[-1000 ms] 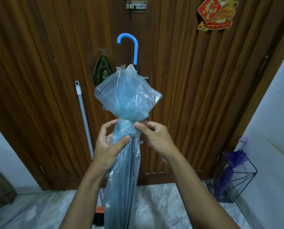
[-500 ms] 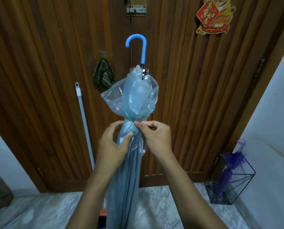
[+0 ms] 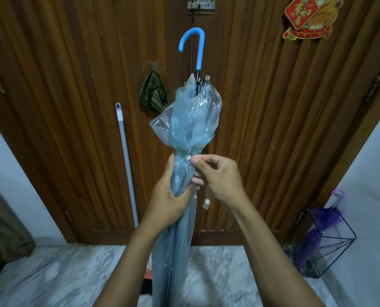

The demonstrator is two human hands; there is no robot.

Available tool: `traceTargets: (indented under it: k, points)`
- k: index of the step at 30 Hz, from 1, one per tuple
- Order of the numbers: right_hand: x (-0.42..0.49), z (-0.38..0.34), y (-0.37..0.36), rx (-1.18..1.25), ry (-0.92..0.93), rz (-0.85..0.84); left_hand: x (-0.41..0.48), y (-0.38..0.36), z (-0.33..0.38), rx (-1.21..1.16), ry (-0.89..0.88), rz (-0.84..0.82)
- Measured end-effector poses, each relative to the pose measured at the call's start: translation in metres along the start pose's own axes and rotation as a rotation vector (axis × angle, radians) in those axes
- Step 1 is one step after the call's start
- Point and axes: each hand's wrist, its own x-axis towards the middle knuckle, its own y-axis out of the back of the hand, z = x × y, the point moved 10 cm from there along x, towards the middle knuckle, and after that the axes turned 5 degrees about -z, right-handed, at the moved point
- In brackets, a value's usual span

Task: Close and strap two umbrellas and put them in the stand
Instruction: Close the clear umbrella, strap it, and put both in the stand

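Observation:
A clear blue umbrella point(image 3: 185, 129) with a blue hook handle point(image 3: 195, 44) stands upright in front of me, folded. A strap with a white snap point(image 3: 187, 157) cinches its canopy at mid-height. My left hand point(image 3: 169, 196) wraps around the bundled canopy just below the strap. My right hand point(image 3: 217, 176) pinches the strap's end beside the snap. A purple umbrella point(image 3: 319, 231) stands folded in the black wire stand point(image 3: 339, 247) on the floor at the right, next to the white wall.
A brown wooden door point(image 3: 262, 107) fills the background, with a bolt at the top and a red paper ornament point(image 3: 308, 16). A grey broom handle point(image 3: 127, 165) leans against it, and a dark cloth point(image 3: 152, 93) hangs on a hook. The floor is marble.
The loose top of the canopy has gathered in tighter. My right hand's fingers now sit beside the fastened white snap on the strap. The view has shifted slightly left.

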Motion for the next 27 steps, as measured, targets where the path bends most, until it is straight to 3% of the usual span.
traceTargets:
  k: [9,15,17,21,24,27]
  points:
    - [0.008,-0.006,0.017,-0.099,0.042,0.009,-0.007,0.003,-0.013,-0.230,0.071,0.016]
    - [0.005,0.005,0.004,-0.030,-0.097,-0.063,-0.006,-0.006,-0.028,-0.459,0.230,-0.096]
    - [0.004,0.004,0.006,-0.069,-0.084,-0.013,-0.005,-0.002,-0.033,-0.381,0.282,-0.101]
    - [0.006,-0.002,0.012,-0.169,0.021,0.141,0.005,0.020,-0.032,0.003,0.287,-0.012]
    - [0.009,-0.010,0.012,-0.296,0.088,0.197,0.003,0.024,-0.017,0.044,0.239,0.065]
    - [0.008,-0.023,0.003,-0.318,0.152,0.210,0.000,0.016,-0.001,0.076,0.122,0.039]
